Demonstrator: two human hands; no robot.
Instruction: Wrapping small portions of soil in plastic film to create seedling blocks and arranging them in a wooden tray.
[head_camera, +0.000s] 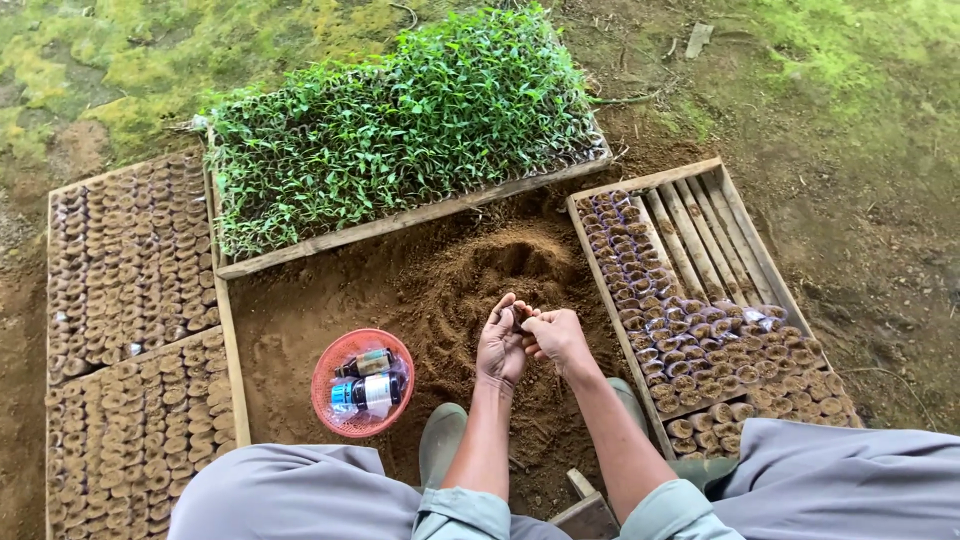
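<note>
You're pinching a small soil pot (519, 318) between left hand (501, 345) and right hand (556, 335), both closed on it, above the soil heap (500, 270). Pack it firmly, keeping it upright before adding it to the right tray (700, 215).

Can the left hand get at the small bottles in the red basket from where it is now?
Probably yes. The left hand is busy at the soil heap with the right hand, but the red basket with its bottles lies just to its left on open ground, with nothing between them.
</note>
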